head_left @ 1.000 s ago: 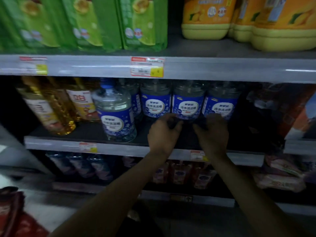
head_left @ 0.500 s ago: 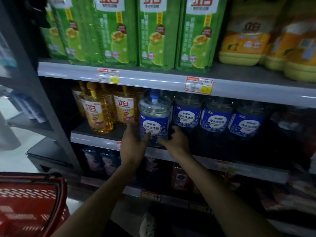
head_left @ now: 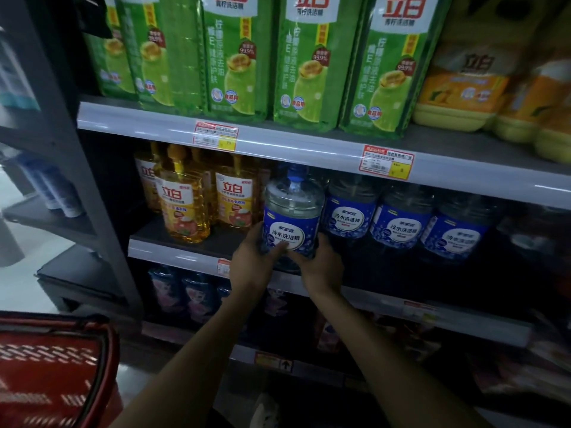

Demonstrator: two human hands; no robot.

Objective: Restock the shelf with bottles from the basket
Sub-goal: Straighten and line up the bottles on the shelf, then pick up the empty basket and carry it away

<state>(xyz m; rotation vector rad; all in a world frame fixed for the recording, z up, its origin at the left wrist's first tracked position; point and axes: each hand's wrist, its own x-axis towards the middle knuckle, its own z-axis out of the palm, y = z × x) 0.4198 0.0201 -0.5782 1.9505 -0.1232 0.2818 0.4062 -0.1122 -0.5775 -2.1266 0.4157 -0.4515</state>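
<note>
Bottle (head_left: 292,217) sat at the front edge of the middle shelf (head_left: 173,248), between the yellow bottles (head_left: 182,208) and a row of twins (head_left: 398,223). Its base was hidden, so resting or lifted: could not tell. It was clear plastic with a blue cap and looked full. Judged heavy, stiff-walled and not fragile, with a glossy label that was likely slick. The best hold was judged to be two-handed, low on the body. A red basket (head_left: 55,366) was at lower left, its contents out of view. The yellow bottles read 立白. Left hand (head_left: 251,264) gripped the bottle's lower left, thumb across the label. Right hand (head_left: 321,267) wrapped round its lower right. The blue label read 冷水洗洁精, with the brand line above too small to read. The twins carried the same label. On the upper shelf, green packs (head_left: 234,57) read 立白 青柠洗洁精, 99.9% and 食品用. Orange jugs (head_left: 460,97) at far right read 立白, blurred. The price tags (head_left: 386,162) were unreadable.
</note>
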